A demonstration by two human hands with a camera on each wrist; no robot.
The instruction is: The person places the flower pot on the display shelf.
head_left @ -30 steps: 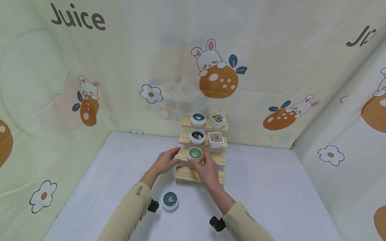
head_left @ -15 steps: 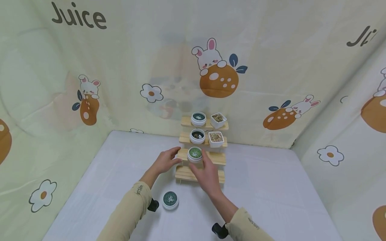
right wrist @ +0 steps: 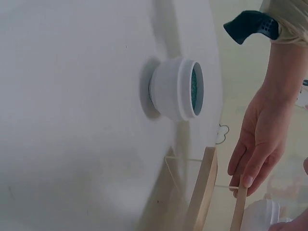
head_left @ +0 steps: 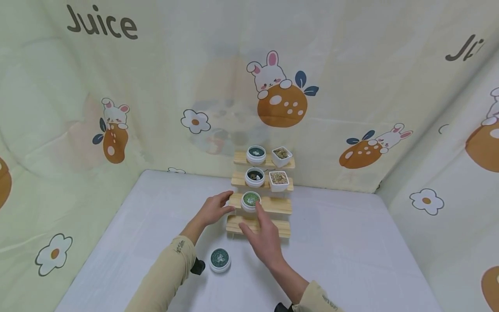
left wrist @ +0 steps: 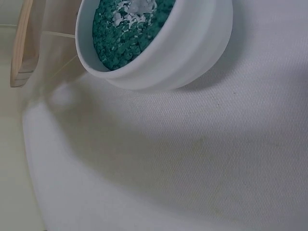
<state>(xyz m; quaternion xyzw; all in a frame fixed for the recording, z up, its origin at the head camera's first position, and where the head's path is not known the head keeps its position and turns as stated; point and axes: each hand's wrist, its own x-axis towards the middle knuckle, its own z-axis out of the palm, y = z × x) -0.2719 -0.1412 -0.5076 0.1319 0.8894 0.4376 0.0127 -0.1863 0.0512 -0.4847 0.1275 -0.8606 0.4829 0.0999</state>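
Observation:
A tiered wooden stand (head_left: 277, 205) rises at the back of the table. My left hand (head_left: 212, 209) pinches the left end of its second step from the bottom; the right wrist view shows that hand's thumb (right wrist: 250, 174) on the board edge. On the same step sits a round white pot with green contents (head_left: 251, 200). My right hand (head_left: 265, 239) is beside it, fingers extended, index fingertip right at the pot's rim and thumb spread away. On the table stands another white pot with dark teal granules (head_left: 220, 260), large in the left wrist view.
Two round white pots, an upper one (head_left: 256, 153) and a lower one (head_left: 255, 177), stand on the top two steps. Beside them are square white pots of grainy bits, one upper (head_left: 282, 156), one lower (head_left: 279, 180). A printed curtain (head_left: 331, 86) closes the back.
My right hand has loosened from the green pot; its thumb has come away and the hand has drawn back toward me. The left hand stays at the step's end.

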